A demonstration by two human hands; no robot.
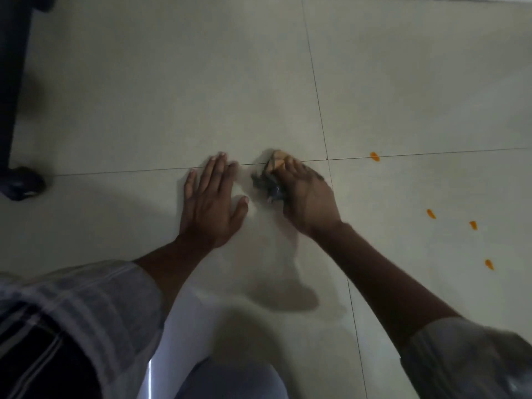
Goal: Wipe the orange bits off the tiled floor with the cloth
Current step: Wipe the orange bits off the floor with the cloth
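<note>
My right hand (308,197) presses a crumpled dark cloth (269,182) onto the pale tiled floor (172,96), close to where two grout lines cross. The cloth is bunched under my fingers, with a tan patch showing at its far end. My left hand (213,203) lies flat on the tile just left of the cloth, fingers spread, holding nothing. Several orange bits lie to the right of my right hand: one on the grout line (374,156), one further down (431,214), one beside it (473,225) and the nearest one (489,264).
A dark furniture leg (13,82) with a rounded foot (21,182) stands at the far left. My knee and trousers (230,378) fill the bottom middle. My sleeves are rolled up at both lower corners.
</note>
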